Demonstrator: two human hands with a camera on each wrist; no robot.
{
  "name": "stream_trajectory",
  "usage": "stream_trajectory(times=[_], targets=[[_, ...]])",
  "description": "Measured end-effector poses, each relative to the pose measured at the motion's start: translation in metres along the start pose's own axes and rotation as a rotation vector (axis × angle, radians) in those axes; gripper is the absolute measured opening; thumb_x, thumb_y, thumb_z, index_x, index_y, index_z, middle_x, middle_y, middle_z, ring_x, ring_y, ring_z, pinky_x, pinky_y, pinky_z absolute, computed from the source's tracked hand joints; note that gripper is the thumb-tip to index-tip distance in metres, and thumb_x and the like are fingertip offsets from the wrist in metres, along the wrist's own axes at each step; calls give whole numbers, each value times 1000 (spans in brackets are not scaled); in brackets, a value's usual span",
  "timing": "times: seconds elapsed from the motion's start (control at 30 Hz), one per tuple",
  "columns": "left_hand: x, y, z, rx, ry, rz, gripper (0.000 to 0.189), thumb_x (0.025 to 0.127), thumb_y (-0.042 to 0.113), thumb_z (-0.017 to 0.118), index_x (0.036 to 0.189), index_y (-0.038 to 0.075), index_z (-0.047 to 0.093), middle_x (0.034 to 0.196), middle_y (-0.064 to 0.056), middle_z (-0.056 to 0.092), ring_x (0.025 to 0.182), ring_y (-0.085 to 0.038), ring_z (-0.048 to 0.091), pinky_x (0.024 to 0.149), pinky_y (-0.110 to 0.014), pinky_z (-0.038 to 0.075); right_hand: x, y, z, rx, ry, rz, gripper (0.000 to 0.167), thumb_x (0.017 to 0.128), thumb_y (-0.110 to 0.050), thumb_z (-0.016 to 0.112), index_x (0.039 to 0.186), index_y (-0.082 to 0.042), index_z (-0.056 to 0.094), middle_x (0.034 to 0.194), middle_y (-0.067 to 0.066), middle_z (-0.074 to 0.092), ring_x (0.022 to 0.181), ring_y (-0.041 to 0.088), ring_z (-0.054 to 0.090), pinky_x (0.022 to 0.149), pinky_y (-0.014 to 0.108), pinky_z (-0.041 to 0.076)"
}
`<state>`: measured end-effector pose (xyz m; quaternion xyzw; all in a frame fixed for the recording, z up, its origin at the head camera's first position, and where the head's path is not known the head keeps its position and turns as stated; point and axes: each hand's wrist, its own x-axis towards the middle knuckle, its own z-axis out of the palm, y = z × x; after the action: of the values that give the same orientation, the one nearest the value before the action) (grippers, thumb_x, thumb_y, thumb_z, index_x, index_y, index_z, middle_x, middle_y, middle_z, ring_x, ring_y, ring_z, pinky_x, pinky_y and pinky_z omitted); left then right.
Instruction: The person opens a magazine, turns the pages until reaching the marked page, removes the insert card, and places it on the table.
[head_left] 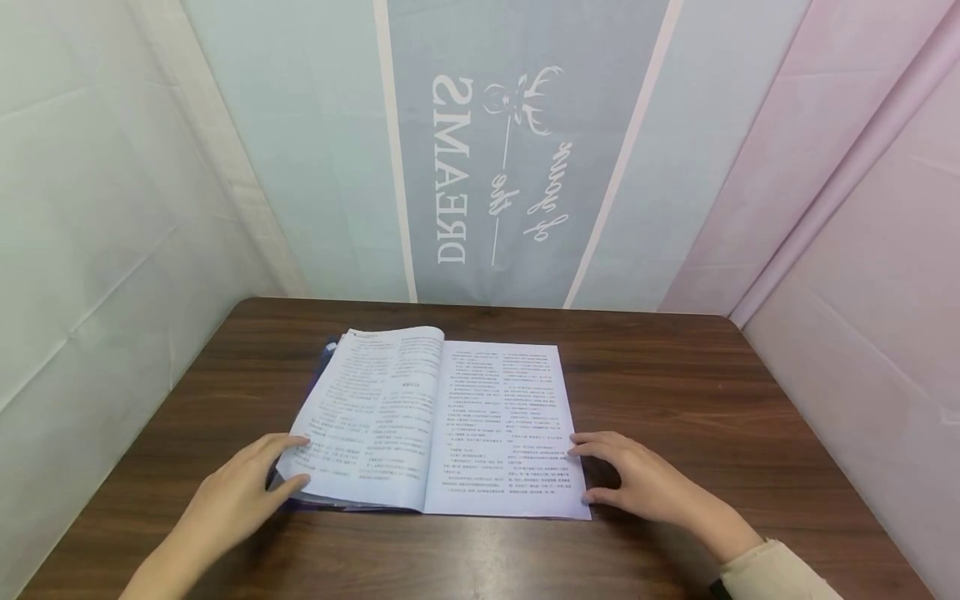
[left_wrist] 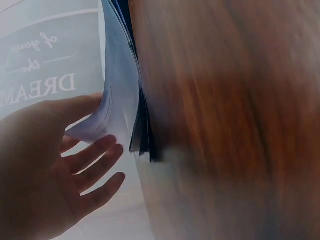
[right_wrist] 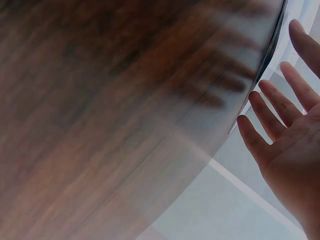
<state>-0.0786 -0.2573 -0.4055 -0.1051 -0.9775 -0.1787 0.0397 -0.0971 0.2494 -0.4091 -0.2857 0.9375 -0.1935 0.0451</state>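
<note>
An open magazine (head_left: 502,429) with printed text in columns lies on the table. Its left side is raised and curved, with dark blue cover edges showing beneath. My left hand (head_left: 236,492) holds the lower left edge of the raised pages. In the left wrist view, the thumb lies on one side of the curling page (left_wrist: 120,85) and fingers reach behind it. My right hand (head_left: 641,479) is at the right page's lower outer edge. The right wrist view shows that hand's fingers (right_wrist: 280,102) spread and fairly straight beside the magazine's edge, gripping nothing.
The dark brown wooden table (head_left: 675,392) has rounded far corners. Behind it hangs a grey-blue curtain (head_left: 600,50) with mirrored lettering and a deer's head. Pale cloth walls (head_left: 97,208) stand on both sides.
</note>
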Motion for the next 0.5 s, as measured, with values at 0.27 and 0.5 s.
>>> stream_trajectory(times=[0.27,0.5], targets=[[2,-12,2,14,-98,4,48,81,29,82,120,7,67,125,-20,62,114,-46,58,83,-63,51,2,2,2,-15,-27,15,58,78,-28,85,129,-12,64,146,9,51,131,32,49,103,54,44],[1,-19,7,26,-103,20,48,76,25,86,117,6,68,126,-18,61,115,-45,58,81,-62,52,3,2,4,-33,-43,14,62,77,-29,86,131,-10,63,148,11,47,132,33,48,103,54,44]])
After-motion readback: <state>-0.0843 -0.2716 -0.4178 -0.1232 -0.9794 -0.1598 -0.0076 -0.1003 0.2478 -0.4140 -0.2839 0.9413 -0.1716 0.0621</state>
